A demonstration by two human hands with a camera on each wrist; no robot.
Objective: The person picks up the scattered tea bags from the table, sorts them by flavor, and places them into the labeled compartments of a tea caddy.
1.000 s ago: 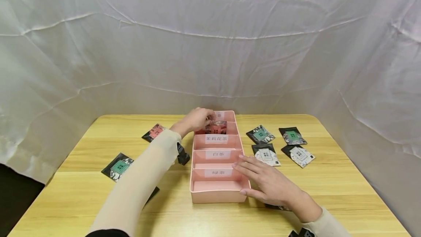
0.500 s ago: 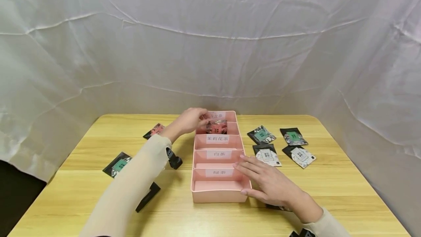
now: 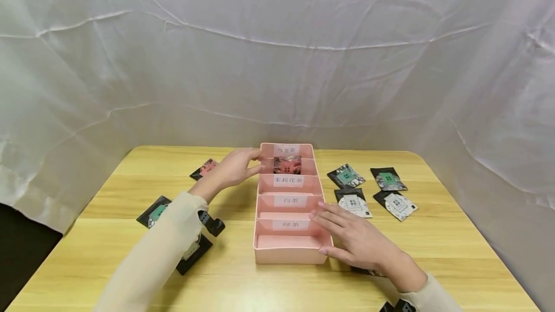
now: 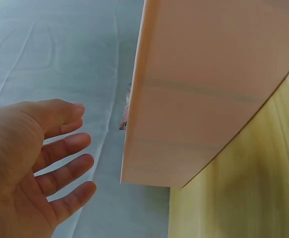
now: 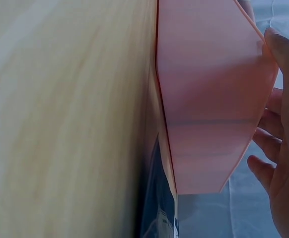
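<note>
A packet, partly hidden by the right hand, lies right of the pink box's near end. That hand touches the box's right rim, fingers extended, gripping nothing. Left of the near end is a pale-label packet; farther along that side, a green-label packet. Right of the box's middle lie two white-label packets, with two green-label packets beyond. Inside the box, second compartment from the far end, stands a red packet. The left hand, fingers loosely apart and holding nothing, is just left of it.
</note>
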